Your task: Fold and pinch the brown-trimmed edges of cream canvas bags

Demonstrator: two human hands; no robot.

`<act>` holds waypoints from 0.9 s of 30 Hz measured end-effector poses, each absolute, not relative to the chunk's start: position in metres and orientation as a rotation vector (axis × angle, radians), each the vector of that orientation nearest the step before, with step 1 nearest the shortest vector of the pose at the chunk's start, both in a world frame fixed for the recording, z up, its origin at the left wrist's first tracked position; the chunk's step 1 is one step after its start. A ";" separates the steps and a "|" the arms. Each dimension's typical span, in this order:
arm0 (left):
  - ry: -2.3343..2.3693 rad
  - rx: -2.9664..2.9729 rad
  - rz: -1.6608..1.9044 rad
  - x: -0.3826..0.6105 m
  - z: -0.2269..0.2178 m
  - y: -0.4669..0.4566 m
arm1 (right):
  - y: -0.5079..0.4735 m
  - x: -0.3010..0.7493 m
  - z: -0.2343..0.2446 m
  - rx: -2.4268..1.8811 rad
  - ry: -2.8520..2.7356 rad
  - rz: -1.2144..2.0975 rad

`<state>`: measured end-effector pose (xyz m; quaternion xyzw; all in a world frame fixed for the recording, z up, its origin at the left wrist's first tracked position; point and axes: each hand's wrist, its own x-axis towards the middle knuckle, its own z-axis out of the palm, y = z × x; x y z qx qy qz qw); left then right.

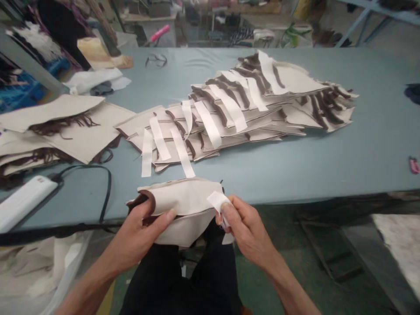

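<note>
Head view, looking forward and down.

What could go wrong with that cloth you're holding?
The small white strip pinched in the right hand might slip and drop to the floor. The cloth piece in the left hand is held past the table edge, so it could slide off. The stack of cloth pieces has white strips lying on top, and a bump might knock them out of place.
</note>
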<state>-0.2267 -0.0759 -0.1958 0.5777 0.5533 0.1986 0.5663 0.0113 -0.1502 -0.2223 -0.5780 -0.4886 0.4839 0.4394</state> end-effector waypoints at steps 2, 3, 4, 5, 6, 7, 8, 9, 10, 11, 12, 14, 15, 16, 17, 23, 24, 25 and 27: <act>1.382 1.251 0.428 -0.225 -0.190 -0.072 | -0.133 0.019 -0.223 -1.418 -1.216 1.244; 1.432 1.201 0.411 -0.224 -0.186 -0.071 | -0.125 0.021 -0.221 -1.396 -1.223 1.253; 1.481 1.152 0.392 -0.223 -0.181 -0.069 | -0.118 0.023 -0.217 -1.367 -1.227 1.265; 1.523 1.108 0.365 -0.222 -0.176 -0.068 | -0.112 0.024 -0.213 -1.337 -1.228 1.284; 1.548 1.074 0.332 -0.221 -0.171 -0.067 | -0.109 0.024 -0.209 -1.313 -1.226 1.308; 1.551 1.055 0.300 -0.221 -0.167 -0.066 | -0.107 0.023 -0.206 -1.296 -1.222 1.337; 1.534 1.044 0.282 -0.221 -0.165 -0.065 | -0.106 0.023 -0.203 -1.284 -1.214 1.374; 1.501 1.027 0.284 -0.221 -0.164 -0.065 | -0.107 0.021 -0.202 -1.272 -1.198 1.412; 1.460 0.994 0.302 -0.222 -0.165 -0.065 | -0.109 0.020 -0.202 -1.255 -1.177 1.444; 1.420 0.947 0.326 -0.223 -0.169 -0.066 | -0.112 0.018 -0.203 -1.236 -1.152 1.466; 1.388 0.894 0.349 -0.224 -0.174 -0.068 | -0.115 0.016 -0.205 -1.212 -1.130 1.481; 1.364 0.853 0.374 -0.228 -0.187 -0.075 | -0.123 0.011 -0.209 -1.162 -1.106 1.491; 1.374 0.897 0.380 -0.230 -0.193 -0.079 | -0.129 0.008 -0.210 -1.138 -1.102 1.493; 1.389 0.981 0.391 -0.232 -0.198 -0.084 | -0.135 0.004 -0.210 -1.114 -1.098 1.497; 1.402 1.084 0.408 -0.233 -0.201 -0.089 | -0.143 0.001 -0.208 -1.088 -1.090 1.508; 1.289 1.398 0.548 -0.240 -0.180 -0.131 | -0.201 -0.022 -0.185 -0.944 -1.001 1.604; 1.252 1.393 0.563 -0.240 -0.175 -0.139 | -0.209 -0.026 -0.182 -0.959 -1.021 1.587; 1.220 1.380 0.577 -0.241 -0.171 -0.147 | -0.215 -0.030 -0.180 -0.983 -1.050 1.561; 1.175 1.357 0.598 -0.243 -0.167 -0.163 | -0.226 -0.038 -0.176 -1.055 -1.113 1.511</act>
